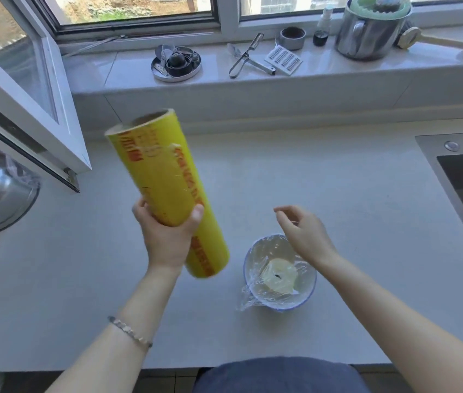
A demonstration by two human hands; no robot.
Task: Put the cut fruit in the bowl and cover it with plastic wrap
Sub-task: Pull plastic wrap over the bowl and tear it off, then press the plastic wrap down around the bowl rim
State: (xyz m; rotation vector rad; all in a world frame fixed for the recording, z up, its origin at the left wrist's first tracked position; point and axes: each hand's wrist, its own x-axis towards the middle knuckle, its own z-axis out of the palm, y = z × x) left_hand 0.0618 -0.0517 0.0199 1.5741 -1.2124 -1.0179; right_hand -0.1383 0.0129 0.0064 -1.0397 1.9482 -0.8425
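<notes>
One plastic wrap roll [162, 171] points up-left, clasped by left grip [168, 236]; right grip [304, 234] relaxed.

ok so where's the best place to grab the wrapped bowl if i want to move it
Take the bowl by its outer wall just under the rim, from its right side. Plastic wrap is stretched across the top, so fingers from above would likely dent it, and a loose tail of wrap bunches at the near-left. The right hand is closest.
</notes>
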